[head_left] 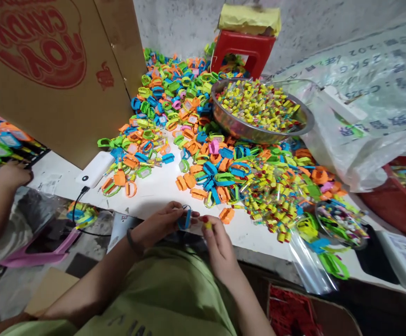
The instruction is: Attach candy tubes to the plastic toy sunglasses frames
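At the table's front edge, my left hand is closed on a blue toy watch with a thin band loop. Close beside it on the right, my right hand pinches a small yellow tube with a red end. The two things are apart by a small gap. Beyond my hands lies a heap of plastic toy watches in orange, blue, green and pink. To the right of that spreads a pile of small yellow tubes, some with red ends.
A metal bowl full of yellow tubes stands behind the pile, before a red stool. A large cardboard box stands left, near a white power bank with a cable. Another person's hand is far left. A phone lies right.
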The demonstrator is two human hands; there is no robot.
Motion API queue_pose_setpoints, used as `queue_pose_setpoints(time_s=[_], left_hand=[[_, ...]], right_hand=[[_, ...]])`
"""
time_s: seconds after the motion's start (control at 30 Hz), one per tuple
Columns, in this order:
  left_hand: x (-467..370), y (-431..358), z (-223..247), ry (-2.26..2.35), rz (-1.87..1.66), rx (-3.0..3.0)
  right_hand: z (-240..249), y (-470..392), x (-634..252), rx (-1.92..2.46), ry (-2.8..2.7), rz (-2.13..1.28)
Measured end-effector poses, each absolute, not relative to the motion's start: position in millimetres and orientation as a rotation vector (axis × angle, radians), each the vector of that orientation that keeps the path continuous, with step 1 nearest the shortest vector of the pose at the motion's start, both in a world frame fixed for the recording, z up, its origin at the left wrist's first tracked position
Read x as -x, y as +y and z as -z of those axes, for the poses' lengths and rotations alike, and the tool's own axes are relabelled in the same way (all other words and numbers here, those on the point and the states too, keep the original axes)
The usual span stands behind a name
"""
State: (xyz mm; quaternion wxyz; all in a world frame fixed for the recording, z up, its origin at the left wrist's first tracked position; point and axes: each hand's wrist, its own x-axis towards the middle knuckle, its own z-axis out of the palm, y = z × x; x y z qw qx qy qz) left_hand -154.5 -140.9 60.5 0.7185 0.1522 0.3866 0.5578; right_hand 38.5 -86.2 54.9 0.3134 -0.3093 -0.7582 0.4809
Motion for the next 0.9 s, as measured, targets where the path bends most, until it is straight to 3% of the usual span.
queue_pose_setpoints(time_s=[0.33, 0.67, 0.9], left_hand=[[138.1, -146.0, -63.5, 0.864, -1.283, -0.058], [127.3, -151.3, -63.5, 0.990, -1.397, -0.459], [132.8, -150.9, -66.9, 1.188, -1.398, -0.768]], right_hand=[[-46.8, -92.4, -14.5, 0.735, -2.158, -0.828], [-45.8, -84.1, -16.0, 1.023, -1.876, -1.030], [-39.5, -86.1, -22.9, 0.923, -1.777, -1.142]])
